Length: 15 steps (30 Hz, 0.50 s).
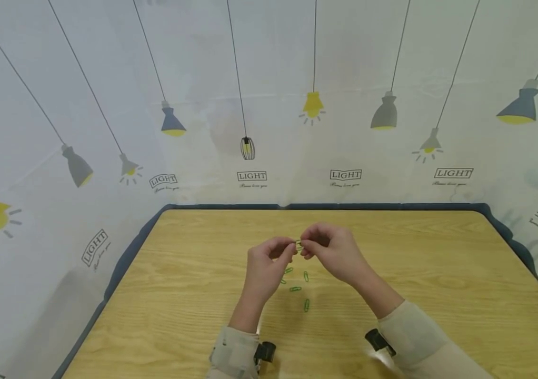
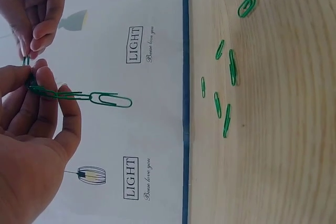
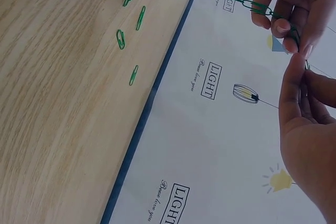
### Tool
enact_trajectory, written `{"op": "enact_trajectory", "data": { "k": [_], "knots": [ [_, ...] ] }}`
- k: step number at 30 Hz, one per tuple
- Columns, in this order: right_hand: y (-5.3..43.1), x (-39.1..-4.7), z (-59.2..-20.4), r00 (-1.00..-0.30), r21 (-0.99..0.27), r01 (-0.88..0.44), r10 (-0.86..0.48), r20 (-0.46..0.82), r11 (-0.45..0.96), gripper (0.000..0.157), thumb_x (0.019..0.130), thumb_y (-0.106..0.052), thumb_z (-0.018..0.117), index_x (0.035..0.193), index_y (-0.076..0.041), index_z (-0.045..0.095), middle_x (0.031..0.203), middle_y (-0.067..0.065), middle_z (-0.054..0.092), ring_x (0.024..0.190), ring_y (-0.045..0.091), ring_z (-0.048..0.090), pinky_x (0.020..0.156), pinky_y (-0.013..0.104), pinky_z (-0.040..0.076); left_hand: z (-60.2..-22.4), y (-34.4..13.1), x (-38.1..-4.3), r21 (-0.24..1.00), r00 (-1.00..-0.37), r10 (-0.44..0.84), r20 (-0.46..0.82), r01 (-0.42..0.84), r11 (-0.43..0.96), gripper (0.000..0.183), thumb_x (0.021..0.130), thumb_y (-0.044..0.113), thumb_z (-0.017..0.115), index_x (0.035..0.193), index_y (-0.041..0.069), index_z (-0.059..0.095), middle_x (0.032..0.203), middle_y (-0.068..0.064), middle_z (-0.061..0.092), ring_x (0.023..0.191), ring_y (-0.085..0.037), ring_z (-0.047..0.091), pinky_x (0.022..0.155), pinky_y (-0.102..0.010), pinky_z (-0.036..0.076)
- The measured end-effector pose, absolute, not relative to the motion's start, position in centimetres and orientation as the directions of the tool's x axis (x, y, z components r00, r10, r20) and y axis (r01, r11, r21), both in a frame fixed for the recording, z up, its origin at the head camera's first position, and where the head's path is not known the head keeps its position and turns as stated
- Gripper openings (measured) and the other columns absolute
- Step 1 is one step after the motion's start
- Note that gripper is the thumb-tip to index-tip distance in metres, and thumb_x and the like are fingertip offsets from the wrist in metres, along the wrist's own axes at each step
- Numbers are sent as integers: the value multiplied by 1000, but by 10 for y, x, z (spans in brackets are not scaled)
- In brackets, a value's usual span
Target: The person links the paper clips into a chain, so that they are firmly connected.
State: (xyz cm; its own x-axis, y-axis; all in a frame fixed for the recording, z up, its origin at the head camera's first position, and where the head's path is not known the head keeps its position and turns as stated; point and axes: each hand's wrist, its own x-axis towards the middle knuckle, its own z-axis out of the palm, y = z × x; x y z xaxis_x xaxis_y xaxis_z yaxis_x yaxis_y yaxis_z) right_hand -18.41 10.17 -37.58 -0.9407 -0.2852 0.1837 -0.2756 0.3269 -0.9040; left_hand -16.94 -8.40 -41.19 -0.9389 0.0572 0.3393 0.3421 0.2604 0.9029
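My left hand (image 1: pixel 265 268) pinches one end of a short chain of linked green paper clips (image 2: pixel 110 99). The chain's free end hangs out past the fingers, plain in both wrist views. Opposite, with fingertips close to the left ones, my right hand (image 1: pixel 340 255) pinches a green paper clip (image 3: pixel 307 65) between thumb and forefinger. Fingers hide most of that clip, so I cannot tell whether it is hooked into the chain. Both hands are raised above the table, and several loose green paper clips (image 2: pixel 233 67) lie below them.
The loose clips lie scattered on the wooden table (image 1: pixel 179 316), one of them, a clip (image 1: pixel 307 305), closer to me. Dark blue edging (image 1: pixel 335 206) runs round the table's far side and both flanks. Behind stands a pale wall covering (image 1: pixel 278 63) printed with lamps.
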Motion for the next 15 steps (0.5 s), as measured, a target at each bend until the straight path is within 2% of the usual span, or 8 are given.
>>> {"op": "enact_trajectory", "data": {
  "k": [6,10,13,15],
  "knots": [
    [103,-191,-380,-942,-910,-250,-302,149,331,10,104,-12,70,111,-5,73,101,18,77,85,18,75,76,27,64,-413,-84,-170,889,-934,27,356,348,297,14,104,17,71,106,6,80,98,-13,81,87,-27,77,75,-19,60],
    [109,-202,-387,-932,-901,-261,-333,141,347,19,106,-21,68,115,-6,73,100,16,77,86,19,74,77,28,62,-414,-86,-172,885,-935,-7,354,333,324,14,104,18,71,107,6,79,97,-10,81,88,-23,78,77,-23,63],
    [113,-213,-396,-924,-892,-272,-357,137,361,21,107,-23,67,116,-5,72,98,12,75,86,23,72,77,31,62,-415,-88,-172,890,-939,-31,342,314,330,13,103,17,72,107,6,80,97,-8,81,87,-19,77,78,-23,62],
    [116,-220,-404,-920,-887,-268,-372,120,377,20,107,-21,67,115,-4,72,98,12,74,87,28,72,78,38,63,-416,-89,-172,892,-940,-41,339,307,331,13,103,16,71,106,6,80,96,-9,81,86,-19,76,77,-23,61]
  ]
}}
